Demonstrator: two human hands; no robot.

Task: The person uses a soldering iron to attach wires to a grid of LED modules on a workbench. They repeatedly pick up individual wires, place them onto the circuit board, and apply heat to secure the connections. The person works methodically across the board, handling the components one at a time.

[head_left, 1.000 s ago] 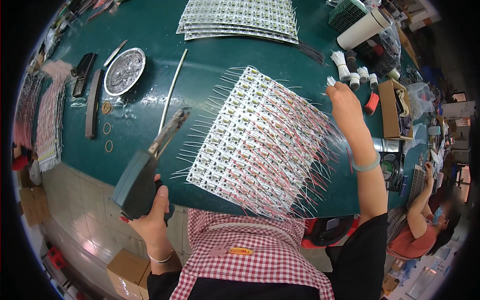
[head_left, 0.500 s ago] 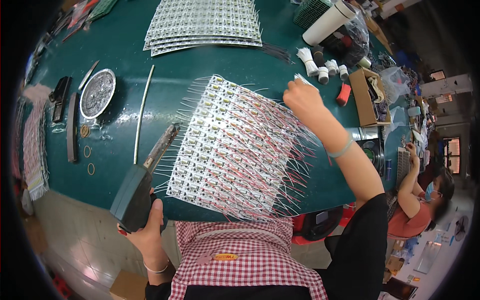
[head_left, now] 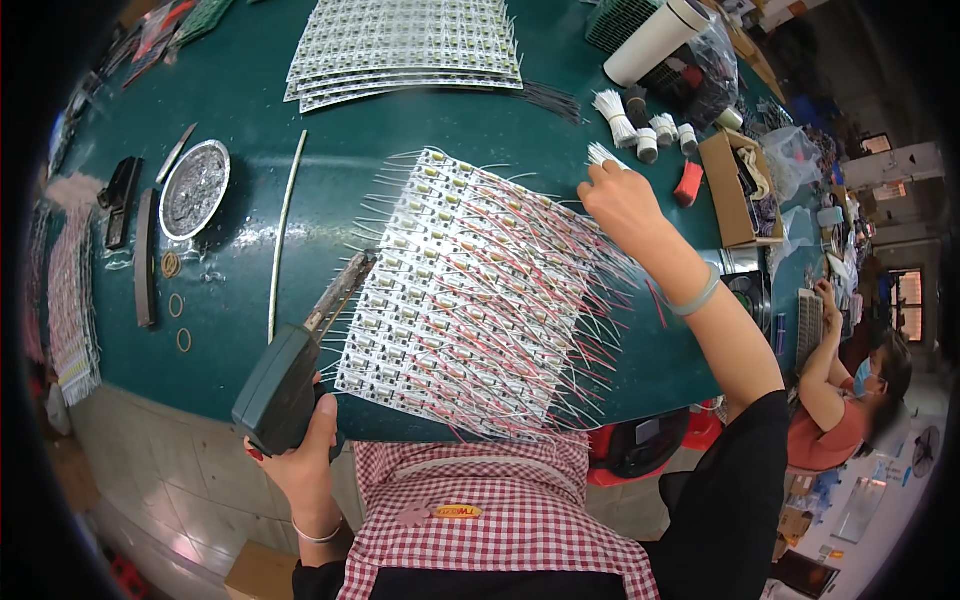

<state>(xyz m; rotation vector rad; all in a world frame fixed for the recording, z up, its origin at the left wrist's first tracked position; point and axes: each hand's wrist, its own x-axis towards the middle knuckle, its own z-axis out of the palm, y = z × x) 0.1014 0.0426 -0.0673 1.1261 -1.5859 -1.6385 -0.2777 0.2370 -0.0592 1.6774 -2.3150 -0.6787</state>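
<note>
A dark green soldering gun [head_left: 282, 385] is gripped in my left hand [head_left: 306, 455]. Its long, darkened metal front reaches the left edge of a white circuit board panel [head_left: 402, 262]. Rows of small parts cover the panel, and many red and white wires [head_left: 520, 290] fan out over its right side. Thin white wires also stick out along its left edge. Beyond the panel's upper right corner, my right hand [head_left: 625, 205] has its fingers curled together beside a bundle of white wires [head_left: 604, 154]. Whatever those fingers pinch is hidden.
Stacked circuit board panels [head_left: 405, 50] lie at the far side. To the left are a round metal dish [head_left: 195, 190], rubber bands and a pale rod [head_left: 286, 230]. A white tumbler [head_left: 655, 45], wire bundles and a cardboard box [head_left: 722, 190] stand right. Another person [head_left: 830, 400] sits far right.
The soldering gun has shifted right and slightly up, its front now closer to the panel. My right hand has moved slightly right and down, uncovering more of the white wire bundle.
</note>
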